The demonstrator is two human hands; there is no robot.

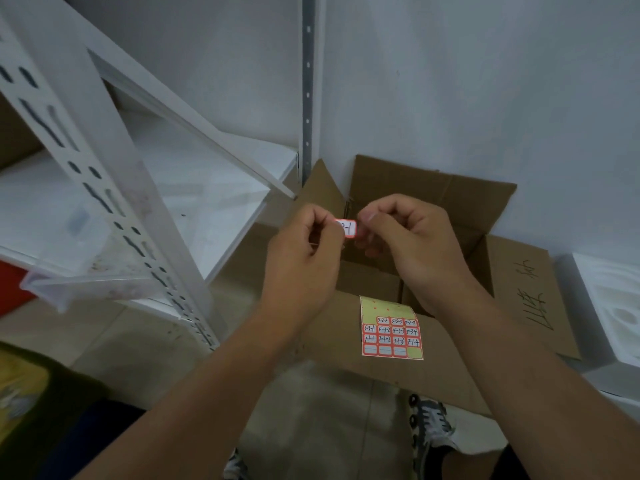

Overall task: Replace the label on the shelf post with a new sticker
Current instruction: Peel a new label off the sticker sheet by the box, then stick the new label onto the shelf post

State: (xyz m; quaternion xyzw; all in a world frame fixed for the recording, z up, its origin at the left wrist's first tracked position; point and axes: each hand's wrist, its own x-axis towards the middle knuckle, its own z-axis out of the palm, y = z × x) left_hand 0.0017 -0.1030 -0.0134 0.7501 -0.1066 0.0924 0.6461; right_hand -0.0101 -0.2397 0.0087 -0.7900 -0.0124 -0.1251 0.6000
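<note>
Basically, shelf rack [145,188] is filling the 9 to 10 o'clock side, its slotted post [104,195] running diagonally toward 7 o'clock; can't make out any old label on it from here. Open cardboard box [450,216] is sitting at 3 o'clock against the wall, near flap folded flat toward the person, probably serving as a work surface. Sticker sheet [392,327] is lying on that flap at 5 o'clock, handwritten codes facing up, top rows already used, so it's staying within easy reach. Left hand [304,258] and right hand [412,237] are meeting at centre, both pinching the new sticker [347,229], one at each end. Holding it by the edges is likely keeping fingers off the adhesive and the sticker flat. It's hanging over the box, well apart from the post. My read: sticker peeled, sticking onto post not yet done.
</note>
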